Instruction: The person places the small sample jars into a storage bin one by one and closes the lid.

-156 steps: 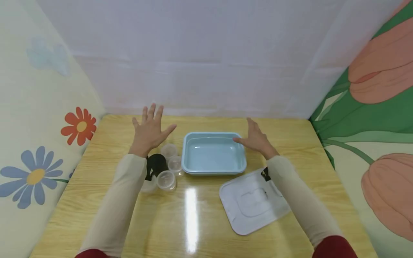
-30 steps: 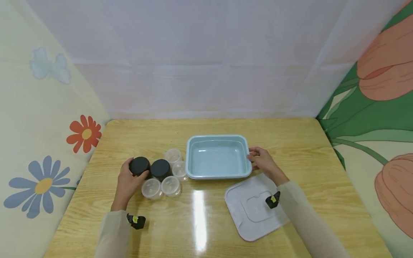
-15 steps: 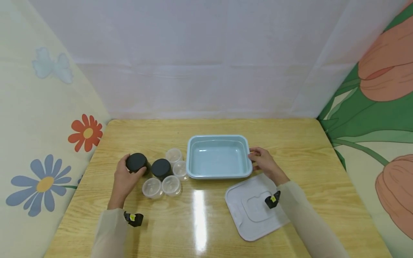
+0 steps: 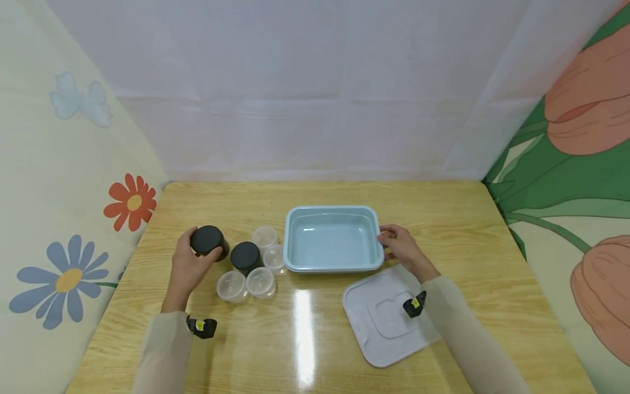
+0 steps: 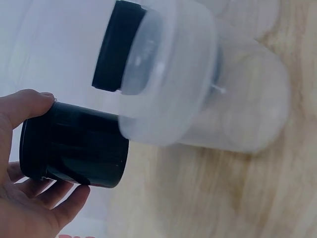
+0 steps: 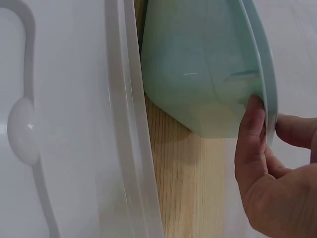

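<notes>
A black jar [image 4: 209,242] is in the left hand [image 4: 187,268], on the left part of the table, its top end up. The left fingers [image 5: 69,206] are clamped on it: the thumb [image 5: 34,104] lies against one side near the top, and the other fingers curl round the opposite side, a little apart from one another. They are parted by the jar's full width. Whether its base touches the table I cannot tell.

Just beside it, toward the middle, a second jar [image 4: 245,256], also black, stands upright. Four clear cups [image 4: 261,282] cluster near that jar: two on the side toward the tub, two on the side toward the person. One shows large and blurred in the left wrist view, partly in front of the second jar.

The blue tub [image 4: 333,246] stands beyond the cups, at the middle of the table. At its right end the right hand [image 4: 404,249] pinches the rim, thumb on the upper side and fingers [image 6: 250,144] beneath, parted only by the rim between them.

Nearer the person, a white lid [image 4: 369,317] lies slantwise, partly under the right sleeve [image 4: 460,328]. All this is on the wood-patterned table [image 4: 433,208], with a pale cloth [image 4: 315,98] behind it
</notes>
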`<state>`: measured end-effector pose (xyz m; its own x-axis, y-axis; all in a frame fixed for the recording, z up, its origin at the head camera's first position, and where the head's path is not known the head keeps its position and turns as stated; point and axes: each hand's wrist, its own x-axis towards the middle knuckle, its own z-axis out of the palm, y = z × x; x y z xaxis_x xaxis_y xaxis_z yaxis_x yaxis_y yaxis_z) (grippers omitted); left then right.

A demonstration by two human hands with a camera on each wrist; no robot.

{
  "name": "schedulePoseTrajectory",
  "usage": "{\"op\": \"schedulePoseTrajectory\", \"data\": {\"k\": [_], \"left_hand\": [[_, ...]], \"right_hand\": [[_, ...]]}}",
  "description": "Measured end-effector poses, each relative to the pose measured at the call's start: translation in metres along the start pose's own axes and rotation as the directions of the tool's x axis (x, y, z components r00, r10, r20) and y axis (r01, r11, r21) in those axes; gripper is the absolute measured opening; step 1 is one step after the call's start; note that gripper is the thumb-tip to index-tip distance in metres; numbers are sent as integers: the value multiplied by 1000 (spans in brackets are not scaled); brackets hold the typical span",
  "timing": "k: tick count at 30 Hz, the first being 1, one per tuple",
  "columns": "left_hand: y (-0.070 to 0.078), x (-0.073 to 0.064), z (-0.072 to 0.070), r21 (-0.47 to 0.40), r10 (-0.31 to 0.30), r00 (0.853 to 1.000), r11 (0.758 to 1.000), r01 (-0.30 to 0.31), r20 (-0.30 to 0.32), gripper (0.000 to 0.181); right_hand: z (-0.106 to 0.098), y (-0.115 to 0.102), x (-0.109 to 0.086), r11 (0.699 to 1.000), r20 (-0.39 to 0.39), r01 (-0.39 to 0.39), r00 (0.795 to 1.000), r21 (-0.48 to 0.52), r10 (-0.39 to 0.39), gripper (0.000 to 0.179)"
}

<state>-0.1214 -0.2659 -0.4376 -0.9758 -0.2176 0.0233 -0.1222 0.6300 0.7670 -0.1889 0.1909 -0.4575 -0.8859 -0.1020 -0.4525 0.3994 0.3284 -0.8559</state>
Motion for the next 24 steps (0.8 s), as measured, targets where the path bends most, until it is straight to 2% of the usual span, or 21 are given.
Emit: {"op": "schedulePoseTrajectory", "data": {"k": [6, 13, 24], "left_hand": [[9, 4, -1, 3, 8, 1000, 1000, -8, 19, 80], [18, 8, 3, -12, 39, 999, 999, -38, 37, 80], [37, 16, 9, -43, 83, 996, 996, -82, 27, 79]], "right_hand": [[0, 0, 0, 1000, 0, 2, 1000, 0, -2, 43], [1, -2, -2, 1000, -7, -13, 1000, -1, 13, 42], [2, -2, 0, 1000, -10, -21, 1000, -13, 21, 42]]}}
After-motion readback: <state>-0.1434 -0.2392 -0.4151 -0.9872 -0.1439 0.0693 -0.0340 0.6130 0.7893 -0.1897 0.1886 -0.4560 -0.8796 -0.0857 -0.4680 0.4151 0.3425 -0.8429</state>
